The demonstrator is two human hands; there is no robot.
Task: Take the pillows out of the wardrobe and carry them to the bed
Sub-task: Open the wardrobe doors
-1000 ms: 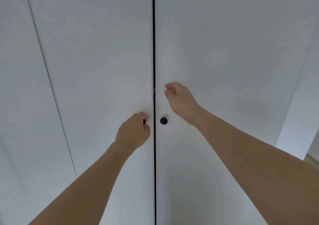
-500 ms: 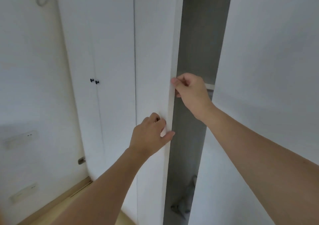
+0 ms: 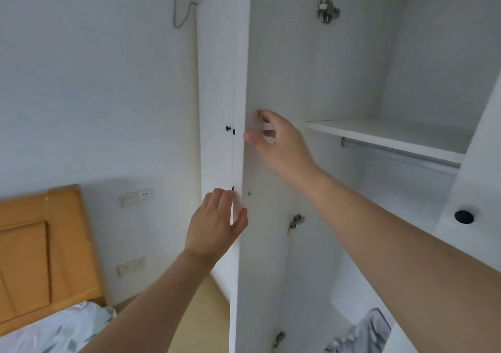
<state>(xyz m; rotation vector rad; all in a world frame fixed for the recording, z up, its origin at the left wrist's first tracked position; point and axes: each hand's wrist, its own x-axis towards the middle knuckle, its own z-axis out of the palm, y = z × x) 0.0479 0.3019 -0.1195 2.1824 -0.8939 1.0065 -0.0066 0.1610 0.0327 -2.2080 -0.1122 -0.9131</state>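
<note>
The white wardrobe stands open in front of me. Its left door (image 3: 265, 81) is swung wide. My left hand (image 3: 214, 225) grips the door's outer edge near its black knob, thumb on the inner face. Higher up, my right hand (image 3: 279, 141) rests on the door's inner face with fingers spread. Low inside the wardrobe, at the bottom right, a patterned grey and white pillow (image 3: 363, 333) shows in part. The bed (image 3: 54, 328), with leaf-print bedding and an orange wooden headboard (image 3: 40, 244), lies at the lower left.
The right door (image 3: 477, 190) with its black knob (image 3: 464, 216) stands open at the right edge. A bare shelf (image 3: 393, 136) with a hanging rail beneath spans the inside. Another shut wardrobe door (image 3: 214, 81) is behind the left door. Wall sockets (image 3: 132, 266) sit beside the headboard.
The doors went from shut to wide open. Both hands moved left with the left door, and the view turned, bringing the bed and wardrobe interior into sight.
</note>
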